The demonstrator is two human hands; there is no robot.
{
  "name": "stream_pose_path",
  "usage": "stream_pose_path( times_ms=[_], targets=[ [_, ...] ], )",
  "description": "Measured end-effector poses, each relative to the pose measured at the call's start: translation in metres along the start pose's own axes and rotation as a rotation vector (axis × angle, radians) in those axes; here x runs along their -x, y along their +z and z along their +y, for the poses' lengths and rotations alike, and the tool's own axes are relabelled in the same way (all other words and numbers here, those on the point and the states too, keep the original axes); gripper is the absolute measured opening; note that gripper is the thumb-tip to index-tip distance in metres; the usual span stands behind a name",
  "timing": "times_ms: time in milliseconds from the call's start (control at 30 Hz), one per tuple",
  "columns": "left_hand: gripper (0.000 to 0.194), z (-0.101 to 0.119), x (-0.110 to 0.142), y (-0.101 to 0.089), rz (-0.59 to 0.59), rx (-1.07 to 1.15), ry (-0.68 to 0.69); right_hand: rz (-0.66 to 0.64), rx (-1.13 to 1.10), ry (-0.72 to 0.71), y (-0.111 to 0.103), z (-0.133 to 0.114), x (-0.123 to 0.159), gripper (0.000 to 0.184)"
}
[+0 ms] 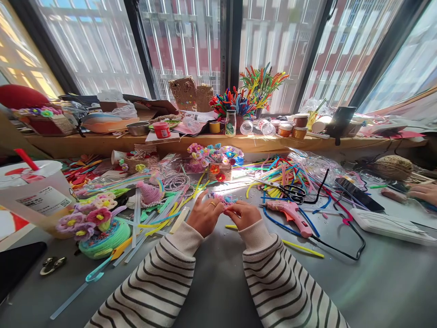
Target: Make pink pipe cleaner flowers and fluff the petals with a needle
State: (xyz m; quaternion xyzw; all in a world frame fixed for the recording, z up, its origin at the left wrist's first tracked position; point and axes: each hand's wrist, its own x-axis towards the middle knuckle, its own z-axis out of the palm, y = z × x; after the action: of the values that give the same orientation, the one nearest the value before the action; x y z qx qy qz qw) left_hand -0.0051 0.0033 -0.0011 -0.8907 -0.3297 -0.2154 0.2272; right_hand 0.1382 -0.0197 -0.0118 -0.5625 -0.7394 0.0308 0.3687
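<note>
My left hand (205, 214) and my right hand (243, 214) meet over the middle of the grey table, fingers pinched together. Between their fingertips is a small pink and blue fuzzy pipe-cleaner piece (225, 198), mostly covered by the fingers. Just beyond stands a little woven basket (220, 173) filled with pipe-cleaner flowers. Beside my right hand lie a pink hot glue gun (288, 216), a yellow pipe cleaner (303, 248) and black-handled scissors (292, 193). Clear glue sticks (135, 218) and a green pot of fuzzy flowers (105, 239) lie left of my left hand.
A drink cup (51, 200) with a red straw stands at left. Loose pipe cleaners (276, 177) heap at the back right, near a dark phone (359, 194) and a white case (389, 228). Another person's hand (425, 192) rests at the right edge. A crowded ledge (191, 145) runs below the windows.
</note>
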Motion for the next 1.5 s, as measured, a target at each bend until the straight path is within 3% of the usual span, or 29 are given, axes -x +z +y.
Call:
stream_pose_path(
  times_ms=[267,533,733,867,967,1167,1367,1500],
  targets=[
    [0.023,-0.003,0.0,0.001,-0.214,0.209,-0.07,-0.023,0.217,-0.074,0.006,-0.002,0.003,0.018],
    [0.036,-0.007,-0.001,0.001,-0.393,0.46,-0.156,0.08,0.287,-0.165,0.007,-0.005,0.006,0.022],
    [0.035,-0.009,0.0,0.001,-0.388,0.399,-0.222,0.035,0.215,-0.154,0.006,-0.005,0.005,0.015],
    [0.031,-0.01,-0.001,-0.002,-0.346,0.45,-0.294,0.033,0.221,-0.146,0.007,-0.004,0.005,0.018],
    [0.032,-0.013,-0.001,-0.003,-0.348,0.506,-0.272,0.05,0.226,-0.169,0.006,-0.003,0.005,0.019],
    [0.037,-0.018,0.001,-0.001,-0.369,0.77,-0.284,0.169,0.25,-0.269,0.007,-0.002,0.007,0.02],
    [0.038,-0.019,0.002,0.0,-0.414,1.051,-0.429,0.245,0.25,-0.36,0.008,-0.004,0.007,0.022],
    [0.039,-0.018,0.001,0.0,-0.503,1.323,-0.582,0.303,0.263,-0.384,0.007,-0.008,0.008,0.025]
  ],
)
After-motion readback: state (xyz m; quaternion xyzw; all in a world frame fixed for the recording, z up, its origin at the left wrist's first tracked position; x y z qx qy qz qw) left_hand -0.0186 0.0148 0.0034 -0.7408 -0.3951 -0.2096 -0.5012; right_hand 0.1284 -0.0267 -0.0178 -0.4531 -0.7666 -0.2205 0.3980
